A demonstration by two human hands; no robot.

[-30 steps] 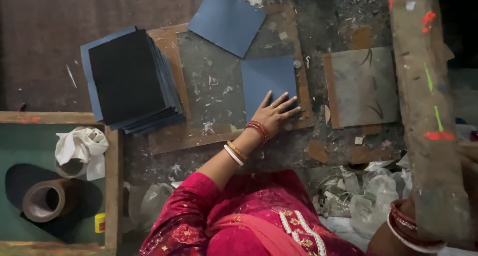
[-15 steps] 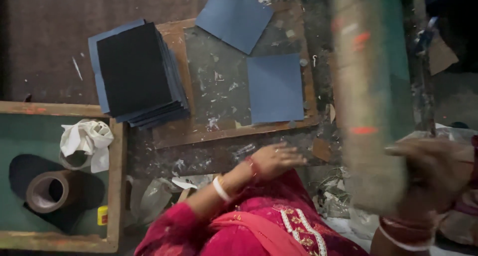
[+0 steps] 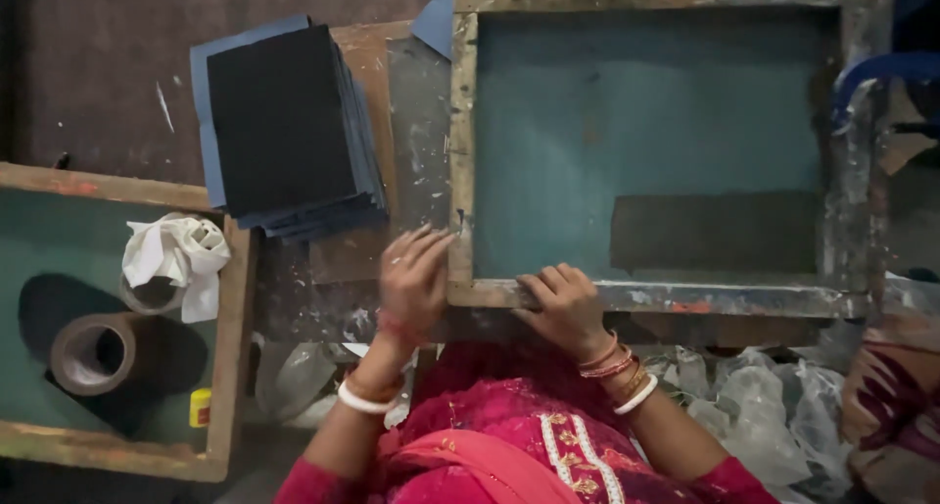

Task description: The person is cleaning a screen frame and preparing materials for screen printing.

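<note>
A wooden screen frame [image 3: 470,142] with a teal mesh [image 3: 636,122] lies flat over the worn board [image 3: 411,102]. A darker rectangular patch [image 3: 715,232] shows in the mesh at its lower right. My left hand [image 3: 414,279] rests flat with fingers spread against the frame's near left corner. On the frame's near rail my right hand [image 3: 565,306] sits with its fingers curled over the wood. Both wrists carry bangles, and my red sleeves fill the bottom of the view.
A stack of dark blue sheets [image 3: 284,122] lies left of the frame. A wooden tray [image 3: 235,347] at far left holds a brown tape roll [image 3: 93,352], a white cloth [image 3: 176,254] and a small yellow bottle [image 3: 200,407]. Crumpled plastic [image 3: 764,396] lies at lower right.
The frame, held upright at the right before, has come down flat over the board and the blue sheet. Both hands have moved onto its near edge.
</note>
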